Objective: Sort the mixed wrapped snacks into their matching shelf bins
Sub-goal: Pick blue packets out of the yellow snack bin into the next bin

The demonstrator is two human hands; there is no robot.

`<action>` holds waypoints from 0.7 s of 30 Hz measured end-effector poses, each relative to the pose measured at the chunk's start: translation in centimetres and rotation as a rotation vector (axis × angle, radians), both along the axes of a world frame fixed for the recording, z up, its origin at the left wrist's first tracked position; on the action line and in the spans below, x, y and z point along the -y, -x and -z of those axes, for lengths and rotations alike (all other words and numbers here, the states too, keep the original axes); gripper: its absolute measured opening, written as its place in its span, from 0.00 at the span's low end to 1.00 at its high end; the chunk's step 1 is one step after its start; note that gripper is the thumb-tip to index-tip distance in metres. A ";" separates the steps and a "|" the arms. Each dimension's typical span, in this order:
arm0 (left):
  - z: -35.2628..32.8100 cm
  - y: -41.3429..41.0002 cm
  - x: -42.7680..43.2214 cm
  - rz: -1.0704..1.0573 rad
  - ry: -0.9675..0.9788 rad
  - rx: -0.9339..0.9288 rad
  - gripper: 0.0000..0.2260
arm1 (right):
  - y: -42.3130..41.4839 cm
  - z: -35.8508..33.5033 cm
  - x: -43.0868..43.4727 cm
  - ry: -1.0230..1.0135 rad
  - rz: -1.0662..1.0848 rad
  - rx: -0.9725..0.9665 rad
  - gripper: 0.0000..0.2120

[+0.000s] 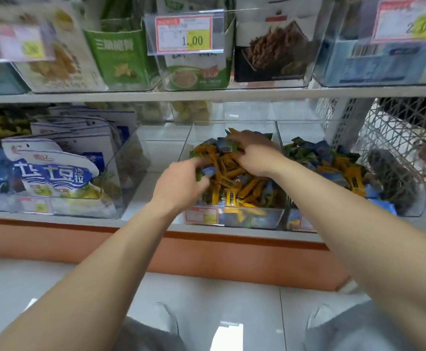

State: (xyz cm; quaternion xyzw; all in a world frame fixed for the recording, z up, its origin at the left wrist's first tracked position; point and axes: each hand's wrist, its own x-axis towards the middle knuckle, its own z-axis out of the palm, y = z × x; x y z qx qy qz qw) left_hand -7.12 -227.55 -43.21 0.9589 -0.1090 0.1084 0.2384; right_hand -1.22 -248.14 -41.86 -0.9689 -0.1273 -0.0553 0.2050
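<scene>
Digging in the middle clear bin [207,133], both hands sit in the mixed wrapped snacks [234,178]. Left hand [181,184] curls round a blue snack [209,171] and some green. Right hand [255,153] lies palm-down on the pile, fingers bent; grip unclear. Right bin [303,133] looks mixed too. Best to pull one colour per grab, lift clear of the front wall, and avoid dragging orange ones out.

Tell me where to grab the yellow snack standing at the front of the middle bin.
Probably pinch the yellow snack by its upper end, coming straight down from above. It stands nearly upright, its lower part is buried among other wrappers, and the front wall of the clear bin blocks a frontal approach.
</scene>
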 end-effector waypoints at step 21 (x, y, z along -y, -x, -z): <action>-0.8 -2.0 -4.1 -0.056 0.829 -0.227 0.11 | -4.6 2.0 -1.1 -0.096 -0.053 -0.026 0.12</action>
